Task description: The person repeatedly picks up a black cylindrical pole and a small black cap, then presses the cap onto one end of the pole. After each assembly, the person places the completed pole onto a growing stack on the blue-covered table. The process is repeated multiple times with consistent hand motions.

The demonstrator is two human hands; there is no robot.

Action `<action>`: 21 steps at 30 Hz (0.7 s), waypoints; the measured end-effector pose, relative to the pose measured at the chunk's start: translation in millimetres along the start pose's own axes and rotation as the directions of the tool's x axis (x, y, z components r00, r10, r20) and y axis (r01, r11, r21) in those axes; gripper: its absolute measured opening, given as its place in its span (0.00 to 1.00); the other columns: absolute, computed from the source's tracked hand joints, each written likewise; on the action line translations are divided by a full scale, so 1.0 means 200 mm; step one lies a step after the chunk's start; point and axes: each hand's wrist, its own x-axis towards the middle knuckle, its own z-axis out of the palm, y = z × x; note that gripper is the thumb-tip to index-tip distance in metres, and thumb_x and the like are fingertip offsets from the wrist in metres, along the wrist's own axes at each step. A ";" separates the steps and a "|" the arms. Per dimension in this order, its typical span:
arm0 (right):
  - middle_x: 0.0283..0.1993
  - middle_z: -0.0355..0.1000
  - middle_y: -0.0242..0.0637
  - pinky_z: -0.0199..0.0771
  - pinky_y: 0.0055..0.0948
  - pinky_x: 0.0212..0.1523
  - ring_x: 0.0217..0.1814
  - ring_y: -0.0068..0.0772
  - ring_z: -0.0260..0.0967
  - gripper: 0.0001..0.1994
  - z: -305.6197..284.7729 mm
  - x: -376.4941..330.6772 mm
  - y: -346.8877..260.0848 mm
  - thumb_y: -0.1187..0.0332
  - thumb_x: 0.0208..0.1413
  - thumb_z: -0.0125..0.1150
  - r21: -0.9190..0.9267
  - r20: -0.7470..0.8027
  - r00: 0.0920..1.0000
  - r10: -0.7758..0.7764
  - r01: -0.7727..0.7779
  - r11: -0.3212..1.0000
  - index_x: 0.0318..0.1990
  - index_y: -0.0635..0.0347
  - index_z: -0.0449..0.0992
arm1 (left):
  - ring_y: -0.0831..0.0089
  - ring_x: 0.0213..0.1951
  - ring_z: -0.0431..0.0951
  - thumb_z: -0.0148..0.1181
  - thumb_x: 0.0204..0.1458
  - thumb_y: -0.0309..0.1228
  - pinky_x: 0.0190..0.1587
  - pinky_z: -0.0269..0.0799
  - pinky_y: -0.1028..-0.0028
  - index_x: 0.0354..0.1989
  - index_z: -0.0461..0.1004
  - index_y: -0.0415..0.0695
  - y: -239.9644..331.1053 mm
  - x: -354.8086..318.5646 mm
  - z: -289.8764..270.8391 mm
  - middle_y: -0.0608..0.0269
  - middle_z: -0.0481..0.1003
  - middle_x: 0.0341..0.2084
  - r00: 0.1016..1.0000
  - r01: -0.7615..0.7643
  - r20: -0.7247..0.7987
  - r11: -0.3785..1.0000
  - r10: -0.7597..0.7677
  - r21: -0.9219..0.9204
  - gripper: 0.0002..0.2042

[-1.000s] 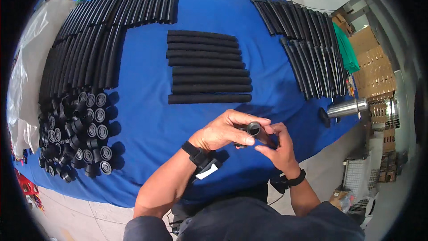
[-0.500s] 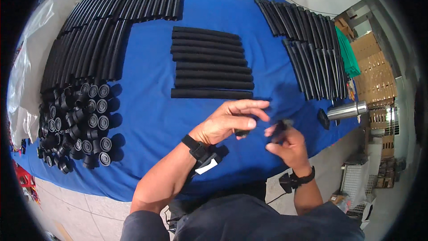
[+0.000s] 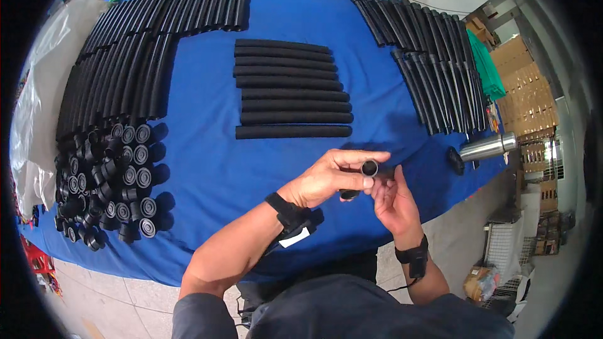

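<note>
In front of me, my left hand (image 3: 326, 177) has its thumb and fingers around a short black tubular piece (image 3: 370, 167), whose hollow round end faces me. A second dark piece (image 3: 349, 194) shows below the left thumb, partly hidden by the palm. My right hand (image 3: 394, 204) meets the tubular piece from the right, fingertips and thumb closed about its darker side; its far end is hidden. Beyond the hands, several black foam-like tubes (image 3: 292, 117) lie side by side. Black round caps (image 3: 144, 177) with ringed tops are heaped on the left.
Rows of black tubes (image 3: 119, 78) fill the far left of the blue cloth (image 3: 207, 169), beside clear plastic sheeting (image 3: 41, 100). Black rods with thicker ends (image 3: 443, 88) lie at the right. Near them are a metal cylinder (image 3: 488, 147), a small black object (image 3: 455, 161) and green cloth (image 3: 487, 72).
My right hand has moved left and up to the left hand, bringing its black piece to the left fingers. The left hand has shifted slightly right. The view has moved a little.
</note>
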 end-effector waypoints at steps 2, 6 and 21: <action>0.36 0.80 0.38 0.85 0.25 0.40 0.39 0.33 0.81 0.13 0.04 -0.04 0.02 0.61 0.66 0.64 -0.261 -0.105 0.992 -0.073 0.043 0.964 0.42 0.64 0.78 | 0.80 0.33 0.80 0.69 0.54 0.21 0.29 0.70 0.80 0.63 0.75 0.43 -0.01 -0.02 0.00 0.70 0.79 0.31 1.000 0.006 -0.015 1.000 -0.006 -0.021 0.25; 0.32 0.74 0.35 0.79 0.31 0.38 0.33 0.36 0.75 0.17 0.04 -0.16 -0.04 0.64 0.54 0.75 -0.965 0.184 0.883 -0.432 0.246 0.091 0.43 0.63 0.74 | 0.78 0.32 0.81 0.69 0.54 0.22 0.28 0.70 0.79 0.60 0.75 0.41 0.01 -0.03 -0.01 0.66 0.80 0.31 1.000 -0.004 -0.005 0.997 0.003 -0.081 0.23; 0.52 0.77 0.45 0.74 0.37 0.60 0.56 0.42 0.76 0.23 0.17 -0.04 -0.06 0.75 0.55 0.70 -0.712 0.655 0.720 -0.228 0.488 -0.504 0.58 0.64 0.70 | 0.77 0.30 0.82 0.69 0.55 0.26 0.26 0.70 0.79 0.61 0.75 0.41 0.02 -0.03 -0.02 0.62 0.81 0.32 0.999 -0.010 0.031 0.996 0.012 -0.085 0.23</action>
